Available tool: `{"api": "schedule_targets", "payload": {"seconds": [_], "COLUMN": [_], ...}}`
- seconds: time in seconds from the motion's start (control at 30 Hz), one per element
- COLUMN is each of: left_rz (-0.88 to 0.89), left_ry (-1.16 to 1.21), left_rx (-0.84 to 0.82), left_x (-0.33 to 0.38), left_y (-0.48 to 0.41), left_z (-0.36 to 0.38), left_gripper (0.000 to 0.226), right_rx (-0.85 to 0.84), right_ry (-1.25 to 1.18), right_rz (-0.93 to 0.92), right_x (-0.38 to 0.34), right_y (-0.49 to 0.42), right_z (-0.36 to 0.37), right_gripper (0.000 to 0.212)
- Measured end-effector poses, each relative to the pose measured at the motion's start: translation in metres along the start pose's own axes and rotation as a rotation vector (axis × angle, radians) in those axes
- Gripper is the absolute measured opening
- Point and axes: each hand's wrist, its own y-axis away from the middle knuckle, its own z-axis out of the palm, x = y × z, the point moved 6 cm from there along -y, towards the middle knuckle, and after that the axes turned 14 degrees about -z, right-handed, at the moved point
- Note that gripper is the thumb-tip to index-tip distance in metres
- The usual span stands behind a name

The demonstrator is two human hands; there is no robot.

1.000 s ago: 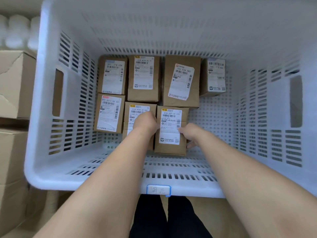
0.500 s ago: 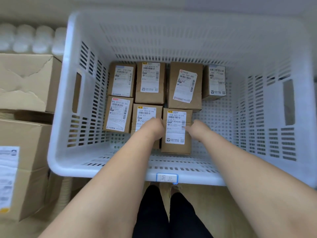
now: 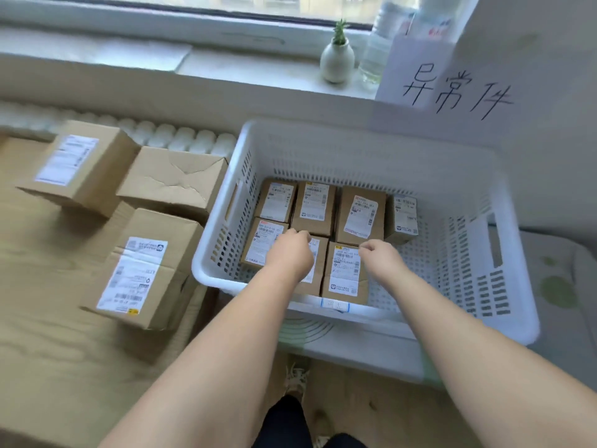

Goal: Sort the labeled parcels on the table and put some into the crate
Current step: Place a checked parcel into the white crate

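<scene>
Pale wooden tabletop [image 3: 42, 286] lies left of the white perforated plastic crate [image 3: 468, 253] and carries three larger brown cardboard boxes [image 3: 142, 273], probably unsorted stock. Beyond the crate's far right corner a white handwritten paper sign [image 3: 452, 88] stands, likely naming another sorting class. Inside the crate, seven small brown cardboard parcels with white labels [image 3: 361, 215] lie flat, labels up so they can be read. They are packed edge to edge in two rows against the crate's left and far walls, which leaves the bare floor on the crate's right for more. The left hand [image 3: 290, 253] hovers knuckles-up over the middle parcel of the near row [image 3: 318, 276], fingers curled down at its far edge; whether it grips cannot be told. The right hand [image 3: 379, 253] sits over the far right corner of the rightmost near-row parcel [image 3: 345, 273], fingers loosely curled with nothing between them. My guess: both hands are squaring this pair against its neighbours.
</scene>
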Motion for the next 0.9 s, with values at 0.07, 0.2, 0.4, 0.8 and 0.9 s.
{"api": "schedule_targets", "payload": {"seconds": [0.07,0.2,0.4,0.8,0.9], "left_rz": [-0.001,-0.053,-0.183,-0.386,-0.39], "left_ry": [0.03,0.082,0.135,0.27,0.274], "left_rx": [0.086,0.204,0.266,0.391,0.393], "left_x": [-0.016,-0.055,-0.136,-0.343,-0.405], "left_y": [0.025,0.077,0.139,0.235,0.254], "left_z": [-0.011,-0.024,-0.017,-0.057,-0.073], "left_gripper": [0.05,0.044,0.041,0.043,0.043], "right_rx": [0.016,0.004,-0.063,-0.218,-0.229], "right_ry": [0.029,0.061,0.093,0.176,0.205], "right_rz": [-0.078,-0.202,-0.346,-0.563,-0.593], "right_x": [-0.02,-0.053,-0.093,-0.205,-0.234], "right_y": [0.021,0.054,0.108,0.21,0.235], "right_z": [-0.002,0.007,0.053,0.209,0.26], "right_gripper": [0.036,0.036,0.034,0.033,0.033]}}
